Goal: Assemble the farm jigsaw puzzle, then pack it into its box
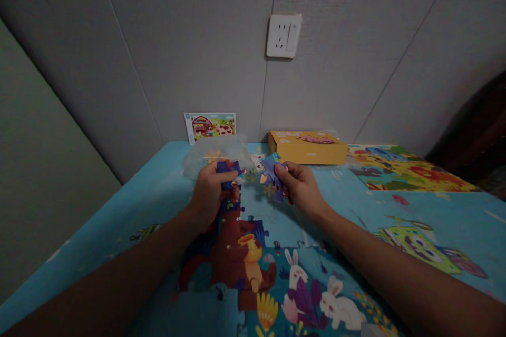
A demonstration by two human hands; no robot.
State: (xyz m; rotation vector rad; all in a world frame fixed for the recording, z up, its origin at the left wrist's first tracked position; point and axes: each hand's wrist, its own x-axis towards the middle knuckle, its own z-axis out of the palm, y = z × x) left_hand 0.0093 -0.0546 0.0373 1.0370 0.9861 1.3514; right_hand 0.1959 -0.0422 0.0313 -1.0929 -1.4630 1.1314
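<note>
My left hand (209,192) pinches a dark blue puzzle piece (226,172) between thumb and fingers, above the upper left of a partly joined puzzle (253,268). Brown bears, white rabbits and flowers show on that puzzle, which lies flat on the table. In my right hand (298,184) is a purple-blue puzzle piece (270,166), gripped by thumb and fingers a little to the right. The two pieces are held up, apart from each other. Part of the puzzle's left side is hidden behind my left forearm.
Behind my hands lie a clear plastic bag (215,146) and a yellow box (310,148). A farm picture card (213,125) leans on the wall. A colourful orange picture sheet (411,168) lies at the right. The blue tablecloth (146,184) has cartoon prints.
</note>
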